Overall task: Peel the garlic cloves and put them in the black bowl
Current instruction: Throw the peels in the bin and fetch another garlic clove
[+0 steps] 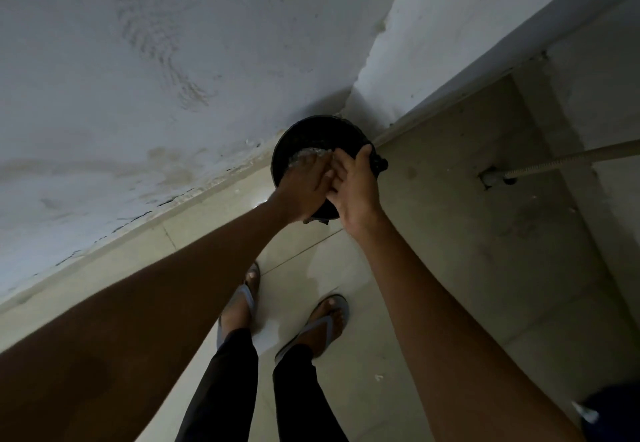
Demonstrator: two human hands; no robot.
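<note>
On the far left stands a pale, stained wall (145, 71), its paint cracked and flaking where it meets the tiled floor (433, 233). The left arm reaches forward from the lower left corner across that wall and floor. The left hand (304, 185) lies over the mouth of a black bucket (311, 136), fingers straight and together, their tips (304, 161) dipped into water (311, 157) that shows as a pale, rippled patch inside the bucket. This hand holds nothing that can be seen.

The bucket sits on the floor in the corner where the wall turns, and its near rim is hidden behind both hands. Just to the right, touching the left hand at the fingers, the right hand (356, 192) has its thumb (363, 154) raised over the bucket's right rim and its fingers (337, 182) loosely bent against the left hand; whether it pinches anything between them cannot be told. A small black lug (379, 163) juts from the bucket beside the thumb.

Below the hands, two feet in grey flip-flops (329, 320) stand on the tiles, with dark trousers (235, 379) above them. No garlic or black bowl can be made out. Farther right, a ribbed hose (571, 157) runs from the right edge down to a drain hole (498, 178) in the floor. A dark object (613, 410) sits in the lower right corner, too cut off to identify.
</note>
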